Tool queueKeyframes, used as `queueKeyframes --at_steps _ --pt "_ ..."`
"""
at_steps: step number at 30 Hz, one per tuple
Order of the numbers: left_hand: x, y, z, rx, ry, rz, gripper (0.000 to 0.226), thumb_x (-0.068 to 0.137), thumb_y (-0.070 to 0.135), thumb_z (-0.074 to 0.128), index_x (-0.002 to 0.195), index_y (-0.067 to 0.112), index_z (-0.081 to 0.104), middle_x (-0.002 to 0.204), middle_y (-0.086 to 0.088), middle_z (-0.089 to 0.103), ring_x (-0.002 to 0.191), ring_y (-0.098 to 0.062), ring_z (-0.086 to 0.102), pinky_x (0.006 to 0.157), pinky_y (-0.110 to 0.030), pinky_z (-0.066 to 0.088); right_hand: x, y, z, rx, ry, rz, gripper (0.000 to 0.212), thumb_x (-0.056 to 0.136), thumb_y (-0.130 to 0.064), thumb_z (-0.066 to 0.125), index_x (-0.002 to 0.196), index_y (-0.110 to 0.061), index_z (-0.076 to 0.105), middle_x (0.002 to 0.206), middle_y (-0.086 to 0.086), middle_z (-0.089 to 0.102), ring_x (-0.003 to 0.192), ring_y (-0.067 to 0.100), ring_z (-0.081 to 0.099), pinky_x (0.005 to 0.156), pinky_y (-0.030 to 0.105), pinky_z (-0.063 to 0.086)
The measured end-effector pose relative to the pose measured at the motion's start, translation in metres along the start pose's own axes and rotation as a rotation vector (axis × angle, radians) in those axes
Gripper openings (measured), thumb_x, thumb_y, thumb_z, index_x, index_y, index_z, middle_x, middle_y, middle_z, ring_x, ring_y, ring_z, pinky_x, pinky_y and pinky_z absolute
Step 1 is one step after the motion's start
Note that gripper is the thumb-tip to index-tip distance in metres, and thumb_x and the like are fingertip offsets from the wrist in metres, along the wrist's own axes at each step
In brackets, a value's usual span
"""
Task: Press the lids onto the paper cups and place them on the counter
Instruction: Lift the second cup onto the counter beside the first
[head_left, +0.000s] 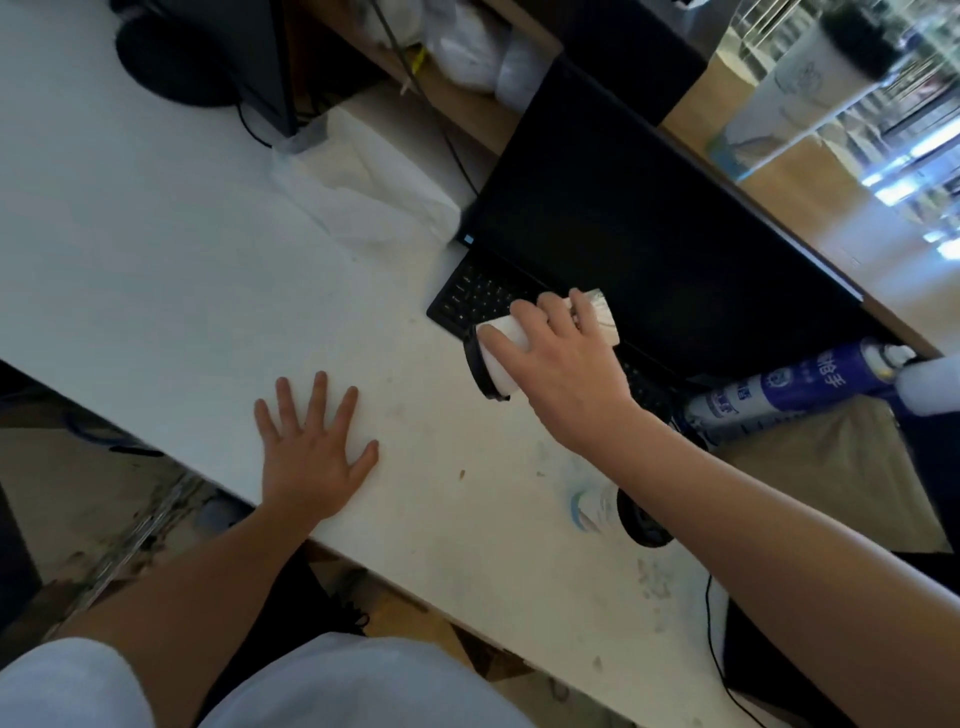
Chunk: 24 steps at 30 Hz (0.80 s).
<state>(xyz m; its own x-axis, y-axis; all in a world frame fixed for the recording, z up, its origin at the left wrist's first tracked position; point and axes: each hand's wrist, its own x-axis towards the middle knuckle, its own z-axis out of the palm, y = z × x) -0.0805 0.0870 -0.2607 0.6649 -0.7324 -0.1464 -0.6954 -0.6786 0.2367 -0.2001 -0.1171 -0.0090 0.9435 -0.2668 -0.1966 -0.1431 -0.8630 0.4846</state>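
Over desk (156, 234), fingers (527, 319) wrap cup (503, 378).

Shop or café service counter, staff side. White tabletop (156, 234) carries a black monitor (649, 218) and black keyboard (478, 296) with cables running behind, set up like a till station. A raised wooden ledge (696, 109) runs behind the monitor, and a tall white paper cup (810, 78) with a black lid stands on it beside a clear panel (883, 98). Bright, blurred floor area lies beyond the ledge. Crumpled plastic bags (363, 176) and a blue-and-white spray can (779, 395) lie around as work clutter.
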Motion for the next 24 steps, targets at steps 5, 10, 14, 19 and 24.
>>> queueKeyframes --at_steps 5,10,14,19,24 --pt "-0.001 -0.001 0.000 -0.003 0.010 -0.005 0.081 0.091 0.073 0.022 0.158 0.027 0.025 0.167 -0.013 0.017 0.150 -0.051 0.001 0.118 -0.067 -0.003 0.014 -0.009 -0.039 -0.164 -0.102 -0.026 0.085 0.076 -0.019 0.079 0.146 -0.017 0.031 0.148 0.021 0.037 0.138 0.045 0.034 0.120 0.066 0.018" --pt "0.000 -0.001 0.003 -0.002 0.019 -0.007 0.081 0.091 0.074 0.022 0.158 0.028 0.025 0.167 -0.012 0.017 0.150 -0.051 0.000 0.118 -0.067 -0.004 0.031 -0.027 -0.048 -0.283 -0.147 -0.050 0.072 0.084 -0.021 0.071 0.145 -0.011 0.034 0.145 0.023 0.039 0.138 0.047 0.034 0.120 0.067 0.018" --pt "0.001 -0.002 0.004 -0.006 0.039 -0.003 0.081 0.091 0.073 0.022 0.158 0.028 0.026 0.167 -0.012 0.017 0.150 -0.051 0.000 0.118 -0.066 -0.005 0.039 -0.041 -0.044 -0.336 -0.201 -0.090 0.062 0.090 -0.024 0.065 0.145 -0.010 0.038 0.146 0.023 0.039 0.138 0.047 0.034 0.119 0.067 0.017" --pt "0.000 -0.002 0.004 -0.015 0.061 0.001 0.081 0.091 0.073 0.025 0.157 0.027 0.028 0.166 -0.013 0.018 0.150 -0.051 0.000 0.119 -0.067 -0.004 0.037 -0.065 -0.026 -0.353 -0.278 -0.140 0.059 0.092 -0.027 0.062 0.145 -0.010 0.040 0.147 0.024 0.039 0.139 0.046 0.033 0.119 0.067 0.016" --pt "0.000 -0.002 0.004 -0.005 0.052 -0.006 0.081 0.091 0.073 0.023 0.158 0.028 0.026 0.167 -0.012 0.015 0.150 -0.051 -0.004 0.119 -0.066 -0.005 0.036 -0.068 -0.026 -0.348 -0.283 -0.145 0.060 0.091 -0.026 0.063 0.144 -0.009 0.040 0.146 0.024 0.039 0.139 0.046 0.033 0.120 0.067 0.016"
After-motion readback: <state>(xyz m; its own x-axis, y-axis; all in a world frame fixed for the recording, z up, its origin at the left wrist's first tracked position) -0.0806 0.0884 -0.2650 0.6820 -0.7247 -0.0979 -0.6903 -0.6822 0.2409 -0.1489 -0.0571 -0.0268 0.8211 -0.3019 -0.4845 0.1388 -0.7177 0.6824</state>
